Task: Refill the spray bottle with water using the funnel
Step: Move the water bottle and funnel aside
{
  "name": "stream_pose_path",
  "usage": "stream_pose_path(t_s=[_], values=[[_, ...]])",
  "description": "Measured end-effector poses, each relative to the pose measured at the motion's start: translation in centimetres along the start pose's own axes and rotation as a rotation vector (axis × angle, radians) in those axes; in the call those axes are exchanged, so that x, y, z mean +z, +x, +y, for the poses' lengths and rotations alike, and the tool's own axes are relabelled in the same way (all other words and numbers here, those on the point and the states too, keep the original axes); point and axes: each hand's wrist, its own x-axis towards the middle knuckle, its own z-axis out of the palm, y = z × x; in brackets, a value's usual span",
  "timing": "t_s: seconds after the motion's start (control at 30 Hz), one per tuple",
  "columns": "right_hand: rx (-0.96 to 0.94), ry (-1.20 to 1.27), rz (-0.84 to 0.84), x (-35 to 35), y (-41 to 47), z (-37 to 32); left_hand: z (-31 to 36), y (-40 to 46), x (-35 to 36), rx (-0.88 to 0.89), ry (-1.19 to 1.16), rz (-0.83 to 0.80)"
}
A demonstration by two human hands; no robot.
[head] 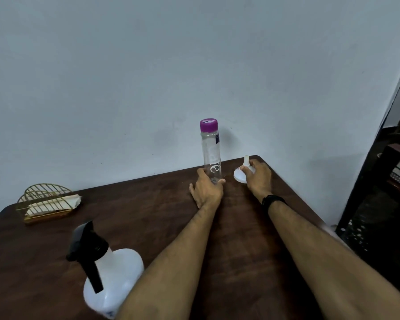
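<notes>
The left hand (206,188) wraps the water bottle (211,153) mid-frame; the right hand (258,177) holds the funnel (241,173). Lift both gently (lid's still on) toward the spray bottle (112,273), lower left.

Both arms outstretched, left hand (207,187) cupped, right hand (259,179) curled closed

I see a clear water bottle (211,155) with purple cap (208,125), white funnel (241,173), translucent white spray bottle (116,278) with black trigger head (87,248), dark brown table (148,204), gold wire holder (44,202), black wristband (273,200)
</notes>
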Motion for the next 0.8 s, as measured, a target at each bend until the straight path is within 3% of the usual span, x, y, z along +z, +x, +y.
stream_pose_path(t_s=[0.17,0.3,0.47,0.63,0.8], values=[[-0.019,-0.029,-0.018,-0.1,-0.2,-0.1,-0.4,0.1,-0.2,0.001,0.021,0.001],[0.063,0.043,0.094,-1.1,-1.2,-1.1,-1.0,-1.4,-1.5,0.03,0.001,-0.007],[-0.01,0.009,0.198,-2.4,-4.0,-2.0,-3.4,-4.9,-3.7,0.223,0.289,-0.148],[-0.139,0.069,0.033,-2.5,-8.4,-3.4,-5.2,-10.3,-6.2,0.35,0.527,-0.328],[-0.195,0.182,-0.125,-2.4,-15.2,-6.0,-7.0,-14.9,-9.7,0.435,0.544,-0.389]])
